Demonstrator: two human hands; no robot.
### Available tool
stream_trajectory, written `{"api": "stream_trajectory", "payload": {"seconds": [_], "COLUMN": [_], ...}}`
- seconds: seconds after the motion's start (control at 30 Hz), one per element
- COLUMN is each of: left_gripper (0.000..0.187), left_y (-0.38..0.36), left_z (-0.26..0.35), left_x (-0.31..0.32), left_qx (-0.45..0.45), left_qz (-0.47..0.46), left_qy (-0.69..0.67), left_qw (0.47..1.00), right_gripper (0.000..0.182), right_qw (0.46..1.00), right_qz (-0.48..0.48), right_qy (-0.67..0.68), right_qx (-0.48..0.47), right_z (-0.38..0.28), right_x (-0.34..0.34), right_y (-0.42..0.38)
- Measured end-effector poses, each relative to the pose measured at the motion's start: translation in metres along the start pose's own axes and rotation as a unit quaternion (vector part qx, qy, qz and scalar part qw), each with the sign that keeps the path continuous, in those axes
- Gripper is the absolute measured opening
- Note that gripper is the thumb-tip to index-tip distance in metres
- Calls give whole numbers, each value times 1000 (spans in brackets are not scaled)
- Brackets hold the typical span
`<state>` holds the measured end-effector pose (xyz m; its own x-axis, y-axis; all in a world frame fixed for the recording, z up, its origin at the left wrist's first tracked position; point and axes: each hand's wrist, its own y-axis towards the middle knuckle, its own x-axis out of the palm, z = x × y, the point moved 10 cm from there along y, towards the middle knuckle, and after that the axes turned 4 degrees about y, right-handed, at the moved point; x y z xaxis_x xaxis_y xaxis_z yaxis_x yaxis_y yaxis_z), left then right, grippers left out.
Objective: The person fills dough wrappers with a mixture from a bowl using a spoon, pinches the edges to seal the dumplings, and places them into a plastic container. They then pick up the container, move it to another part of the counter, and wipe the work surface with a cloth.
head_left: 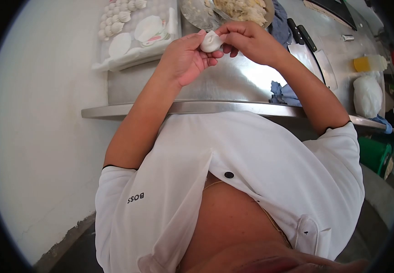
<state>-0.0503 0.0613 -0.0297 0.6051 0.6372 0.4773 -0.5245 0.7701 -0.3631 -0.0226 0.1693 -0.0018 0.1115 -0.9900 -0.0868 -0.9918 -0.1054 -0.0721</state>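
Between my two hands, above the steel table, is a small white dumpling (211, 42) with a gathered, folded top. My left hand (186, 57) cradles it from the left, the thumb at its upper edge and the fingers curled beneath. The fingertips of my right hand (250, 42) pinch its right side. Just beyond my hands lies a round metal bowl (195, 12) with pale chopped filling (242, 10) and a utensil. To the left, a tray (175, 27) holds several white dumplings (113, 22) and flat round wrappers (148, 28).
Knives (307, 38) and a blade lie to the right of the bowl, near a blue cloth (280, 27). Farther right stand a bottle of yellow liquid (370, 63) and a white plastic bag (367, 96). The steel table edge (233, 108) runs before my body; a wall rises at left.
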Motion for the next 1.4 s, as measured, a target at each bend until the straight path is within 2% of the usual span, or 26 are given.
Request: {"api": "stream_trajectory", "payload": {"seconds": [0.1, 0.2, 0.3, 0.4, 0.47, 0.5, 0.53, 0.57, 0.6, 0.67, 0.8, 0.83, 0.87, 0.9, 0.97, 1.0, 1.07, 1.13, 1.2, 1.23, 1.3, 1.4], "left_gripper": [31, 30, 30, 28, 26, 26, 27, 29, 29, 32, 33, 32, 32, 32, 34, 34, 30, 29, 29, 27, 26, 26], "left_y": [0, 3, 3, 1, -9, -11, -22, -34, -38, -67, -72, -55, -43, -45, -38, -37, -35, -39, -43, -44, -47, -51], "left_z": [0, 0, -2, 1, 29, 28, 43, 56, 54, 71, 76, 70, 44, 43, 27, 25, 20, 24, 29, 32, 35, 34], "left_x": [2, 8, 4, 1, -9, -9, -5, 5, 8, 44, 43, 23, 12, 7, 19, 17, -3, -5, -11, -14, -20, -32], "left_qx": [3, 11, 15, 30, 143, 146, 227, 300, 300, 467, 478, 339, 173, 167, 69, 66, 75, 90, 106, 113, 123, 115], "left_qz": [-14, -47, -19, 9, 127, 131, 162, 190, 195, 166, 159, 135, 102, 97, -44, -50, 14, 26, 40, 45, 52, 87], "left_qy": [-8, -2, -3, 2, 171, 170, 290, 403, 402, 476, 460, 300, 118, 114, 7, 5, -3, -11, -20, -13, -7, -15], "left_qw": [1000, 999, 1000, 999, 967, 966, 916, 843, 843, 726, 732, 881, 972, 974, 997, 997, 997, 996, 993, 992, 991, 989], "right_gripper": [17, 18, 24, 27, 30, 31, 32, 31, 31, 28, 24, 22, 20, 20, 19, 19, 16, 19, 19, 19, 21, 23], "right_qw": [1000, 997, 991, 991, 991, 994, 991, 991, 991, 993, 996, 998, 998, 998, 993, 993, 951, 959, 996, 996, 994, 999], "right_qz": [-5, 35, 50, 83, 91, 108, 125, 95, 91, 41, 58, 48, 39, 43, 25, 30, 45, 31, 83, 78, 22, 32], "right_qy": [0, -13, -71, -35, -60, -21, 19, 76, 75, 103, 63, 21, -21, -21, -79, -81, -232, -226, -29, -31, 103, 23], "right_qx": [-28, -75, -98, -100, -77, -17, 43, 59, 59, 30, -24, -33, -39, -31, -88, -84, -198, -166, -26, -24, 35, -17], "right_z": [-8, -10, -12, -15, -19, -12, -5, -8, -11, -19, -39, -45, -47, -45, -56, -52, -65, -57, -33, -32, -16, -24], "right_x": [8, 3, -2, -3, -9, -16, -21, -14, -11, 3, 0, 2, 5, 7, 17, 16, 24, 31, 21, 22, 32, 44], "right_y": [-3, 1, 2, 3, 4, 5, 3, 0, -4, -6, -10, -9, -10, -11, -9, -7, -6, 2, 10, 13, 23, 29]}}
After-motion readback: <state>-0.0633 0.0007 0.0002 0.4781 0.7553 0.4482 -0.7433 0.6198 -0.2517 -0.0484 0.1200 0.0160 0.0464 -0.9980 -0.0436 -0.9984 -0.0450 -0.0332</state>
